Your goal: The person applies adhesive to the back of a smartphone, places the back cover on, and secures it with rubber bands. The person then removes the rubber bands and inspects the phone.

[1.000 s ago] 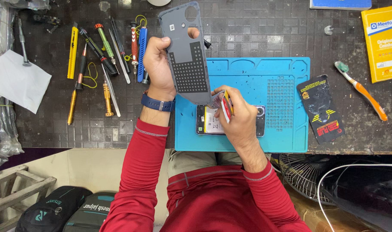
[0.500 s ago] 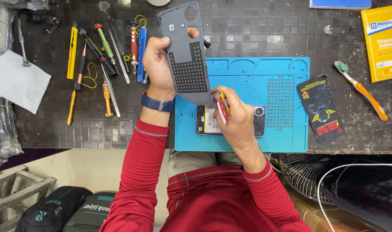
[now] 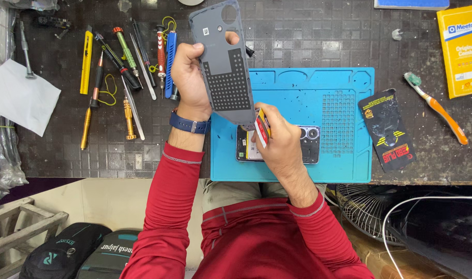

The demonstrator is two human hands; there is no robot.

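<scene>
The left hand grips the grey phone back cover, its long axis running away from the person, lower end touching the right hand. That hand pinches a red-and-yellow card over the opened phone on the blue mat.

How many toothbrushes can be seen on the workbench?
1. The toothbrush, orange with a green head, lies at an angle on the dark bench at the right, between the black packet and the yellow box. Others may be hidden outside the view.
</scene>
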